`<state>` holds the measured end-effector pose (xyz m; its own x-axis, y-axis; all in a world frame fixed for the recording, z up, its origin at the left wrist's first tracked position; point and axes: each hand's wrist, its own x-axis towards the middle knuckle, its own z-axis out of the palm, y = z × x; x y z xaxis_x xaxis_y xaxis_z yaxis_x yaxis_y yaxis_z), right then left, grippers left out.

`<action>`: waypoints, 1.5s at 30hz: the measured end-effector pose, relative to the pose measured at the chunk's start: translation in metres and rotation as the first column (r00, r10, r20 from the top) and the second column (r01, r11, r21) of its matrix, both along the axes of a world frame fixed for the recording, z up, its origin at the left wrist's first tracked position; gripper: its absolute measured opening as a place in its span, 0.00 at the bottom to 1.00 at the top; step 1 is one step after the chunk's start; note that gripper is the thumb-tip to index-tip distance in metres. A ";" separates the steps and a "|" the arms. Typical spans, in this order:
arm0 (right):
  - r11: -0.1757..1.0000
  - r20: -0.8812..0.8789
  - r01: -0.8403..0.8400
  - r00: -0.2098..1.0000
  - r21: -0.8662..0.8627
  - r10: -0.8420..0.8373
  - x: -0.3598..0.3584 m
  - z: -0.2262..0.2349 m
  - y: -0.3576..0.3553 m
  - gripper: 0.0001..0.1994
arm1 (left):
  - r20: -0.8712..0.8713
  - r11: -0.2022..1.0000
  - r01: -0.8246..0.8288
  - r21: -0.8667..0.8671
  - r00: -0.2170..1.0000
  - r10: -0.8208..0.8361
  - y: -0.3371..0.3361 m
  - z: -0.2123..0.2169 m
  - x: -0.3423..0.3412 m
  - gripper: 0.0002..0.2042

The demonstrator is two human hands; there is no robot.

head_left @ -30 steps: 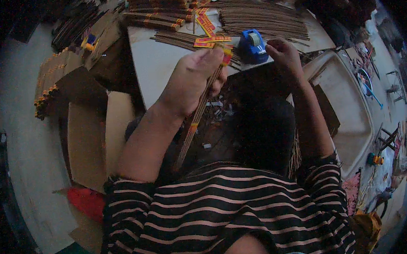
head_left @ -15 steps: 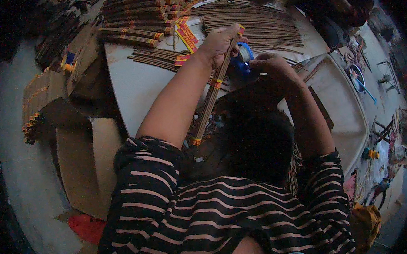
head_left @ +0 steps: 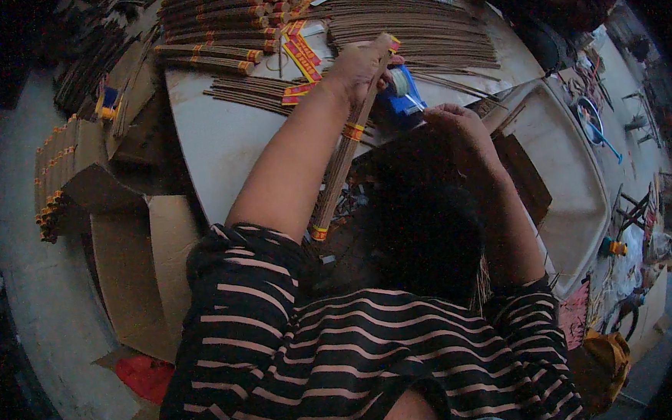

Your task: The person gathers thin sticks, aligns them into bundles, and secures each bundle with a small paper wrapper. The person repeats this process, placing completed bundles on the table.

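My left hand [head_left: 354, 72] is closed round a long, slim bundle of brown incense sticks [head_left: 338, 164], which slants from upper right to lower left. Red and yellow paper bands circle the bundle at its top, middle and lower end. Just right of that hand, a blue tape dispenser [head_left: 408, 111] with a pale roll rests near the table edge. My right hand [head_left: 460, 125] has its fingers pinched at the dispenser's front end, where a thin shiny strip of tape [head_left: 415, 104] shows. Its fingertips are partly blurred.
Loose incense sticks [head_left: 410, 32] spread over the back of the white table [head_left: 216, 140]. Banded bundles [head_left: 213, 25] are stacked at back left, near red and yellow labels [head_left: 301, 56]. An open cardboard box [head_left: 128, 276] stands at left, a pale tray [head_left: 573, 188] at right.
My right hand has drawn back slightly right and down from the dispenser, whose blue body now shows more fully. My left hand and the bundle have shifted a little, still held.
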<state>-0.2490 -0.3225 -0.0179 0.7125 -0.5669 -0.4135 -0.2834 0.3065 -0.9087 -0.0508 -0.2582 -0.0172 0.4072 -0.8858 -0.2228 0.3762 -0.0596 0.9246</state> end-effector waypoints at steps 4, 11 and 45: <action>0.992 0.010 0.038 0.999 0.116 -0.040 -0.008 -0.016 0.006 0.12 | -0.035 1.000 -0.002 -0.004 0.999 0.002 0.001 0.002 -0.001 0.20; 0.983 0.018 0.070 0.997 0.167 -0.074 -0.001 -0.031 0.008 0.12 | -0.073 1.000 -0.030 0.004 0.997 0.030 0.000 0.004 -0.003 0.17; 0.893 0.306 -0.233 0.881 -0.385 0.362 -0.059 0.143 0.169 0.08 | -0.065 0.995 0.060 0.084 0.996 -0.055 0.244 0.147 -0.136 0.15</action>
<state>-0.3083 -0.1530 0.1256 0.9301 -0.3593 0.0764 0.0540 -0.0720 -0.9959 -0.1865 -0.0142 0.1296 0.3393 -0.8836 -0.3227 0.4266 -0.1612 0.8899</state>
